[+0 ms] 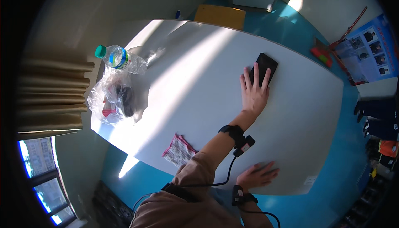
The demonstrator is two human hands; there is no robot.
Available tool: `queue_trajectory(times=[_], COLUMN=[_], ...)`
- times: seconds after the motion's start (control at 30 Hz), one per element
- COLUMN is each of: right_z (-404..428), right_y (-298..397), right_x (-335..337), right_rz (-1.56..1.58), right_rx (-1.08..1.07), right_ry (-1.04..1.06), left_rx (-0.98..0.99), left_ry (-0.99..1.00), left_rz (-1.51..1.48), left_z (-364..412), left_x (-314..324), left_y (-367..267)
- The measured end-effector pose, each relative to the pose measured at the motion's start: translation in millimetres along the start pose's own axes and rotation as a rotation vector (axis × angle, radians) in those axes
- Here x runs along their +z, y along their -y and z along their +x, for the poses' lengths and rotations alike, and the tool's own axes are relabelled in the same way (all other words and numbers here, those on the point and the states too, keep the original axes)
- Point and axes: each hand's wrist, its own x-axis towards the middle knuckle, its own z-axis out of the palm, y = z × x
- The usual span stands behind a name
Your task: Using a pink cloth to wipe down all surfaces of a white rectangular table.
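Observation:
My left hand [255, 92] lies palm down with its fingers spread. The fingertips rest on the lower part of a black smartphone [267, 63] on the white table [299, 109]. Closer to my body, at the table's near edge, my right hand [258, 175] is flat on the surface, fingers apart and pointing right, with nothing in it. A grey cloth with pink edging [179, 150] lies beside my left forearm, partly covered by the sleeve. Both wrists wear black straps with small cabled devices.
At the table's left end are a clear plastic bottle with a green cap [120, 59] and a clear plastic bag [113, 100] with dark and red things inside. A yellow wooden stool or chair [219, 16] stands beyond the far edge. A curtain [53, 97] hangs at left.

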Motion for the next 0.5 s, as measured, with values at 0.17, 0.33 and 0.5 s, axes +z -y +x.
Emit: queue_trajectory(times=[0.17, 0.33, 0.5], right_z=[-3.7, 2.2, -0.6], right_y=[3.2, 3.1, 8.5], right_x=[1.1, -5.1, -10.3], right_rz=[0.014, 0.058, 0.099], right_rx=[0.015, 0.031, 0.009], right_ry=[0.004, 0.063, 0.074], left_rx=[0.043, -0.285, -0.295], left_ry=[0.049, -0.148, -0.087], left_rz=[0.042, 0.279, 0.332], left_z=[-20.7, -20.2, -20.9], left_x=[-38.3, -57.6, -83.9], left_y=[73.3, 162.3, 240.4])
